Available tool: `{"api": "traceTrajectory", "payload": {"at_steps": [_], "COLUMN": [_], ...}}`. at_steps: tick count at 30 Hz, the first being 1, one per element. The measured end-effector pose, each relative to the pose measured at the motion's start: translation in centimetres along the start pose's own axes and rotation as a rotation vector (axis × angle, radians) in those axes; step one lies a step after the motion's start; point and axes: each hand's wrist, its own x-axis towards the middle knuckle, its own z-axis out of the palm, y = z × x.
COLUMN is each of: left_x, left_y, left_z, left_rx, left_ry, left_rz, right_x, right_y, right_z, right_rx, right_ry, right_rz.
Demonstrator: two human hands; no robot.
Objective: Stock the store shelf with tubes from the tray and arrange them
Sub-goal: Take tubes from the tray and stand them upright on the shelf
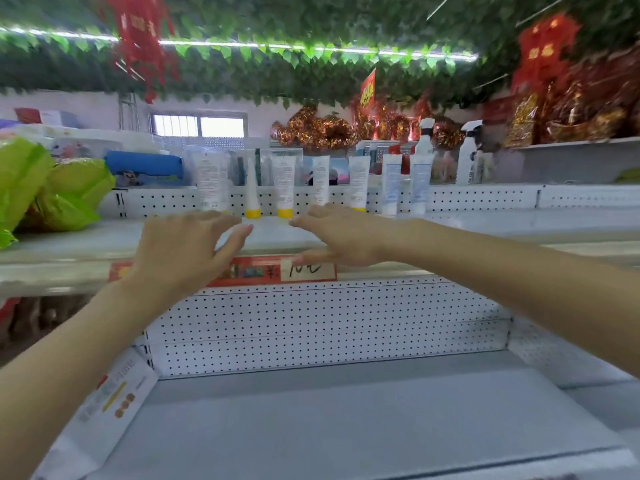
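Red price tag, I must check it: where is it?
In the head view, the red price tag is on the front edge of the upper shelf, centre, below the tubes; the left hand and right hand partly cover it.

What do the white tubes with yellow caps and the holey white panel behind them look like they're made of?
White squeeze tubes with yellow caps: probably soft plastic, smooth, with flat sealed tops. White perforated back panel: likely painted sheet metal, matte, with even rows of punched holes.

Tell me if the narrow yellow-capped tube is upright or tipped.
Upright. The narrow tube stands vertical on its yellow cap on the shelf.
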Motion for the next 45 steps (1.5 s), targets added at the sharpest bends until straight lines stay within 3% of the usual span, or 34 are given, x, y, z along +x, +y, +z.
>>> {"api": "traceTrajectory", "payload": {"at_steps": [8,13,16,18,21,25,28,32,38,42,45], "left_x": [-2.9,-7.8,-14.1,-19.9,-29.7,-41.2,-48.3,-53.6,-57.1,-58.2,-59.2], "left_y": [10.3,15.7,18.9,21.4,25.0,28.1,29.3,30.3,31.0,30.9,30.7], "left_z": [-1.2,-0.5,1.7,3.4,5.4,4.7,3.7,3.0,3.3,3.9,4.2], "left_rx": [-0.037,-0.087,-0.151,-0.177,-0.194,-0.185,-0.156,-0.127,-0.200,-0.276,-0.309], "left_ry": [-0.121,-0.173,-0.294,-0.430,-0.705,-1.045,-1.233,-1.446,-1.461,-1.515,-1.604], "left_rz": [0.104,0.157,0.077,0.001,-0.023,-0.102,-0.232,-0.576,-1.264,-1.516,-1.574], "right_x": [-8.4,-13.7,-16.6,-19.1,-24.2,-30.3,-33.2,-36.1,-37.8,-37.5,-35.7], "right_y": [0.7,0.9,0.2,-1.3,-4.2,-8.1,-11.3,-14.8,-19.4,-22.3,-24.2], "right_z": [3.7,9.1,14.8,19.8,27.9,37.3,44.1,49.7,54.0,55.9,57.4], "right_rx": [-0.153,-0.074,0.060,0.195,0.487,0.695,0.820,1.052,1.231,1.305,1.234], "right_ry": [-0.013,-0.053,-0.113,-0.259,-0.607,-0.864,-0.947,-1.026,-1.084,-0.928,-0.790], "right_rz": [-0.131,-0.215,-0.207,-0.163,-0.098,-0.041,0.089,0.349,0.733,0.891,0.808]}}
